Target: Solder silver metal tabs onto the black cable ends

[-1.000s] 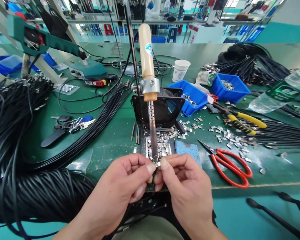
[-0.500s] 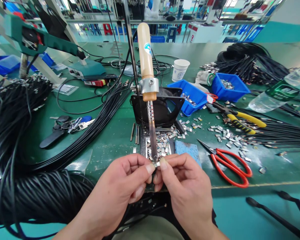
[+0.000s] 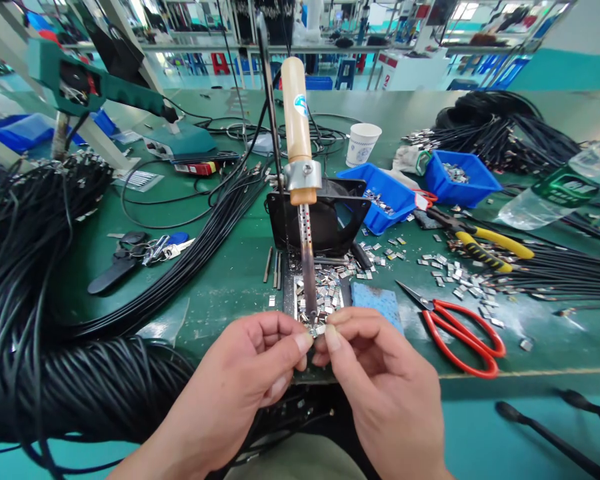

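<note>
A soldering iron with a wooden handle is clamped tip-down above the bench's front edge. Right under its tip, my right hand pinches a small silvery connector between thumb and forefinger. My left hand is closed in a pinch beside it, thumb against forefinger, almost touching the right fingers. Whatever the left fingertips hold is hidden. Many more small metal connectors lie heaped behind the fingertips, around the iron's tip. A blue sponge lies just behind my right hand.
Red-handled scissors and yellow-handled pliers lie to the right. Blue bins of small parts, a paper cup and a plastic bottle stand farther back. Black cable bundles fill the left; keys lie nearby.
My right hand has shifted slightly right, and the connector at its fingertips shows more. The whole view has moved a little, so the bench things appear slightly lower and farther right.
</note>
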{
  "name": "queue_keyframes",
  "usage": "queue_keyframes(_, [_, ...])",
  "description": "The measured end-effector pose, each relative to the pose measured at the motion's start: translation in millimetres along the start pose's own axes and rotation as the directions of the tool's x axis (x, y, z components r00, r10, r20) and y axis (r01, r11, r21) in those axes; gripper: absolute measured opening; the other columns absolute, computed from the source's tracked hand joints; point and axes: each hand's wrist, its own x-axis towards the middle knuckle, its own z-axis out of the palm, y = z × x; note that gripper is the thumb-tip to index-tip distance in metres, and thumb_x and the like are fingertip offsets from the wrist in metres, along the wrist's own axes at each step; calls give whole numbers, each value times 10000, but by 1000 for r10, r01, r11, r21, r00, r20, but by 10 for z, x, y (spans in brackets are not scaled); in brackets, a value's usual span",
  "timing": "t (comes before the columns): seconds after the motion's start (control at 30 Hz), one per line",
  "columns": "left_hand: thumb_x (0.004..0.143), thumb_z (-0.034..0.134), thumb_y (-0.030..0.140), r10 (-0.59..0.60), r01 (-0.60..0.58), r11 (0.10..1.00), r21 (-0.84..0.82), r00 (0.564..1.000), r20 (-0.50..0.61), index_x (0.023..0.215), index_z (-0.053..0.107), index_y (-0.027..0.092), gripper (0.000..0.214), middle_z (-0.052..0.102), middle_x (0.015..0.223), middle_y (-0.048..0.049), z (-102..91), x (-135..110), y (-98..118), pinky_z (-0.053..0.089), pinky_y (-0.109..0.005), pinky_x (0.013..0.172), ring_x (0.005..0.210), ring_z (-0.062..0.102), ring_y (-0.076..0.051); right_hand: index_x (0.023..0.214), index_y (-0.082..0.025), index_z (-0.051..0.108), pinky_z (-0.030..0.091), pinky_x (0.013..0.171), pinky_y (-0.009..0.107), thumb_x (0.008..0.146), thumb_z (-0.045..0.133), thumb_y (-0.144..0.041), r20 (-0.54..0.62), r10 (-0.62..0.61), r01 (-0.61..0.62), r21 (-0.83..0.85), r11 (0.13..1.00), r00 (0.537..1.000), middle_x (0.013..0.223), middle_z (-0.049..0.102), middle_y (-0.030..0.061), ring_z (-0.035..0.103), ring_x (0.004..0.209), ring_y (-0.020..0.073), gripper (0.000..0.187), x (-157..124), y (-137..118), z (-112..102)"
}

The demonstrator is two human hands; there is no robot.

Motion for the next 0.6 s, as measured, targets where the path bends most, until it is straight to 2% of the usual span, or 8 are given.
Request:
queue_keyframes(0.1, [923, 746, 342, 1, -1, 1000, 5, 1000, 0, 789, 668, 157, 242, 454, 575, 75, -9, -2, -6, 149, -249, 454, 487, 232, -69, 815, -227, 719, 616, 768, 264, 898, 716, -147, 45, -84, 88, -116, 989, 996, 1015, 720, 51, 731, 928, 181, 115, -13, -15, -52])
queue_keyframes(0.23, [932, 727, 342, 6, -6, 1000, 2, 1000, 5, 813, 672, 155, 229, 422, 562, 83, -4, -3, -14, 145, -254, 458, 493, 219, -75, 808, -231, 707, 603, 722, 300, 898, 707, -146, 104, -48, 65, -162, 985, 993, 1023, 732, 48, 747, 871, 194, 124, -44, -2, -85])
queue_keyframes(0.6, [930, 718, 327, 11, -11, 1000, 9, 1000, -6, 787, 666, 161, 225, 415, 546, 82, 3, 4, 3, 142, -270, 464, 499, 211, -83, 777, -220, 714, 614, 757, 304, 885, 706, -149, 100, -72, 90, -191, 977, 992, 993, 721, 39, 753, 851, 182, 130, -34, 4, -77])
